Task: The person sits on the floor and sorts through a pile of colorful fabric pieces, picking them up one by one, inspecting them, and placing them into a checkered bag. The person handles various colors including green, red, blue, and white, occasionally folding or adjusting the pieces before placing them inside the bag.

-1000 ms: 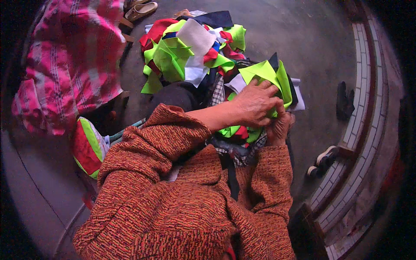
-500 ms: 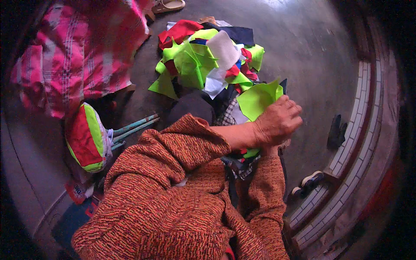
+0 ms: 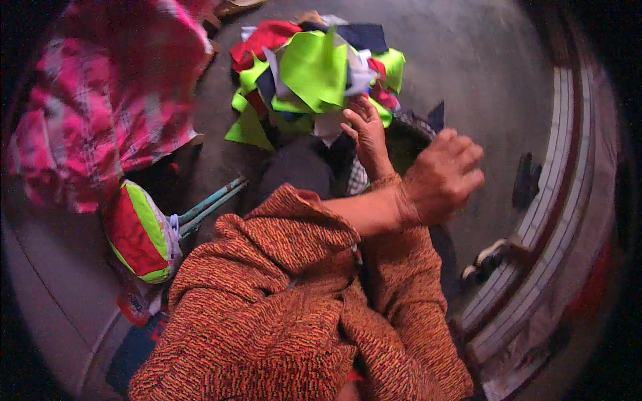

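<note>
Nearest, the left hand [image 3: 443, 177] was curled by the right sleeve [image 3: 404, 260]; whether it held anything could not be told. Beyond, the right hand [image 3: 368, 137] was spread, visibly holding nothing: two hands, apart. The step looked like adding scraps [image 3: 247, 130] to one pile [image 3: 393, 70] on the floor [image 3: 468, 60]; the next move called for drawing the right hand clear. Overlap prevented a full count: one large lime scrap [image 3: 307, 73] showed uppermost, one red scrap [image 3: 271, 37] and one navy scrap [image 3: 366, 38] farther back.
</note>
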`<state>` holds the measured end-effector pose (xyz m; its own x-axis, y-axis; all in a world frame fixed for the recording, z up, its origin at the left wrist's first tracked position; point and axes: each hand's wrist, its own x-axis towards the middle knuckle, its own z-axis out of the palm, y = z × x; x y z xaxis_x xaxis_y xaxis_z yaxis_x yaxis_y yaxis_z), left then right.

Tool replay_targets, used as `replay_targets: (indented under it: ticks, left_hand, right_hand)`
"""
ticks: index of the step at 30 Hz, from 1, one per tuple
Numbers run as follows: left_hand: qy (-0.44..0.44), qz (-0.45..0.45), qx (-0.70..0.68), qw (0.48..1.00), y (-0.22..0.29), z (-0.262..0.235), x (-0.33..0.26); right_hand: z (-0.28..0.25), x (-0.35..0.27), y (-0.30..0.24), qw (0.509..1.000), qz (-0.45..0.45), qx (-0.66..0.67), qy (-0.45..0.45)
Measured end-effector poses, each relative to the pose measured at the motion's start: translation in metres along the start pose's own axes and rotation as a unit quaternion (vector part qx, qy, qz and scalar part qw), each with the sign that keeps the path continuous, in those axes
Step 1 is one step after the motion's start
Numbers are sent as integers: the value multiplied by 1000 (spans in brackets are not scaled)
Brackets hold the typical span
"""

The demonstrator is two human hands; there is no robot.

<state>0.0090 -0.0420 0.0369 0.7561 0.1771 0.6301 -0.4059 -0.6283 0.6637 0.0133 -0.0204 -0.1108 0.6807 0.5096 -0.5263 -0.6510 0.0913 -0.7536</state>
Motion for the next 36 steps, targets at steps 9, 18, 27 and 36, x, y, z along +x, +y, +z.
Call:
replay_targets:
  ticks: [9,18,27,36]
  left_hand:
    - [-348,123,-77,926,26,26,-39]
    - [-474,121,-133,862,45,29,-68]
    - [-481,85,-109,865,48,25,-65]
    - [-509,48,-31,859,41,23,-53]
  right_hand:
    - [-129,-84,75,961,-15,-95,259]
    - [-230,-98,189,847,121,-266,444]
    - [-192,-65,145,777,144,-567,231]
    - [-166,-5,152,535,-61,-831,-141]
